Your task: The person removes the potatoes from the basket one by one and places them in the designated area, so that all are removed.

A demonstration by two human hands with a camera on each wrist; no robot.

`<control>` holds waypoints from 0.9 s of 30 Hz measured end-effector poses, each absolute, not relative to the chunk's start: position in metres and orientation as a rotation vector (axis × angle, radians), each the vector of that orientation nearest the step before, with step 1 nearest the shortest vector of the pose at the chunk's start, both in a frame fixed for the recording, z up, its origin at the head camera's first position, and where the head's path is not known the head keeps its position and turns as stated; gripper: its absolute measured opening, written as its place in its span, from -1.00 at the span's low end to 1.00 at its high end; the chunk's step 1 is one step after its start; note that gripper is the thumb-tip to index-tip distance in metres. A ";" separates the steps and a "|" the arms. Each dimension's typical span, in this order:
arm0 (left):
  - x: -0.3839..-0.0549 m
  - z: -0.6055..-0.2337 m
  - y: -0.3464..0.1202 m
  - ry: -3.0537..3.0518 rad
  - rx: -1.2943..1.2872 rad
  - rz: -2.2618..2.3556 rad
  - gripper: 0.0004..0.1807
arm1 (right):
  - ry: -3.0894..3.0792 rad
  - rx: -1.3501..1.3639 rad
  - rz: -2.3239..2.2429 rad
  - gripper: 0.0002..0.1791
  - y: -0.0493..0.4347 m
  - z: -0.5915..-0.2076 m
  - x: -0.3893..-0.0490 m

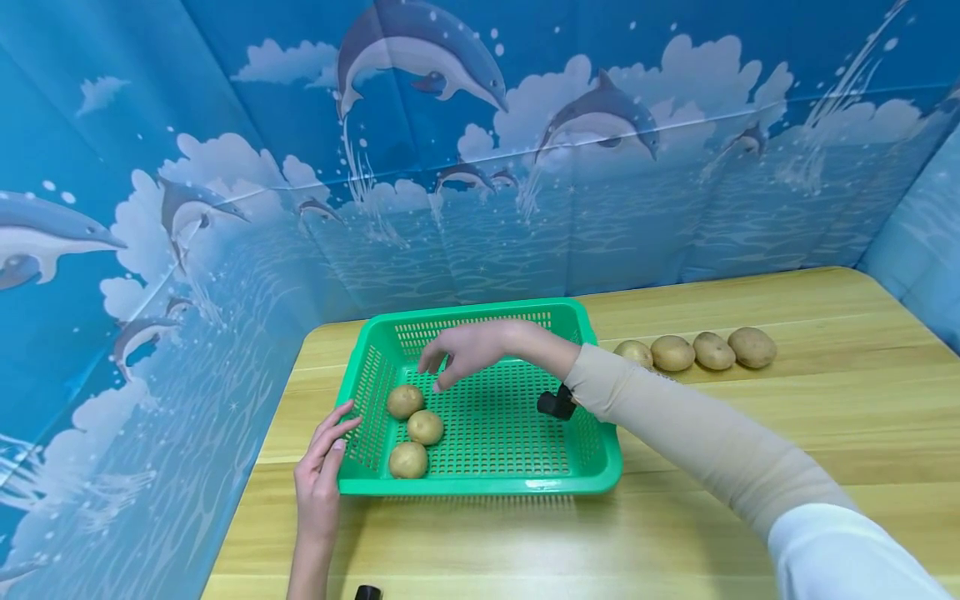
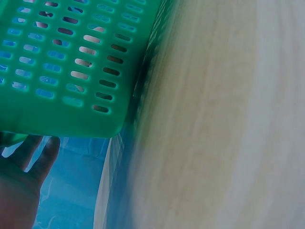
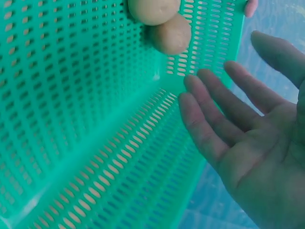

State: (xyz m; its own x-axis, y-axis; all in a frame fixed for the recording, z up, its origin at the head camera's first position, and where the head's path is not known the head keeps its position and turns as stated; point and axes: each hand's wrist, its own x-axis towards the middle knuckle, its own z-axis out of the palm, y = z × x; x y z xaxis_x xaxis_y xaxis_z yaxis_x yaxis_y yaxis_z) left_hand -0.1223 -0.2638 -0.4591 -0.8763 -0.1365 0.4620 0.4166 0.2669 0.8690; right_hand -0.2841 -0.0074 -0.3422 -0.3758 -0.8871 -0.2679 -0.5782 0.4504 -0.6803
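pretty glossy green plastic basket [image 1: 480,485], smoothish matt-skinned potatoes [image 1: 425,427], wood-look tabletop [image 1: 750,442] with a soft satiny sheen, kinda creased cloth-looking dolphin-print backdrop [image 1: 495,225] with a bit of shine, matt beige fabric arm sleeve [image 1: 697,429], white cloth sleeve [image 1: 840,550]

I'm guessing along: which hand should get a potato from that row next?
Probably the right hand: it's empty and nearer the row of potatoes. The left hand is at the left end of the green basket.
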 end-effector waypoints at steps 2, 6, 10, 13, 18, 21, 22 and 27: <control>-0.122 -0.459 -0.264 -2.093 -0.254 -1.651 -0.67 | 2.075 -1.222 -0.679 -0.52 -0.011 -0.349 -0.284; -0.123 -0.458 -0.263 -2.090 -0.258 -1.664 -0.67 | 2.105 -1.220 -0.637 -0.52 -0.019 -0.361 -0.282; -0.124 -0.458 -0.264 -2.085 -0.261 -1.666 -0.67 | 2.130 -1.214 -0.575 -0.53 -0.026 -0.373 -0.277; -0.124 -0.459 -0.264 -2.083 -0.263 -1.665 -0.67 | 2.126 -1.190 -0.630 -0.53 -0.030 -0.382 -0.275; -0.124 -0.460 -0.264 -2.091 -0.267 -1.661 -0.67 | 2.103 -1.182 -0.681 -0.48 -0.032 -0.394 -0.272; -0.123 -0.460 -0.264 -2.100 -0.263 -1.654 -0.67 | 2.079 -1.191 -0.686 -0.47 -0.033 -0.398 -0.272; -0.123 -0.459 -0.264 -2.102 -0.261 -1.651 -0.67 | 2.074 -1.195 -0.689 -0.46 -0.034 -0.399 -0.272; -0.123 -0.459 -0.265 -2.104 -0.259 -1.648 -0.67 | 2.055 -1.241 -0.692 -0.46 -0.037 -0.407 -0.272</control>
State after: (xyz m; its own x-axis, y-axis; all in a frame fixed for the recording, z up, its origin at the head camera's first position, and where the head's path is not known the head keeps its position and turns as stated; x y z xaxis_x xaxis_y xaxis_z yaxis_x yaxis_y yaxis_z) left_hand -0.1227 -0.2647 -0.4587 -0.8801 -0.1273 0.4574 0.4137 0.2674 0.8703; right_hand -0.2722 -0.0373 -0.4070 -0.3560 -0.9016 -0.2458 -0.5695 0.4178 -0.7079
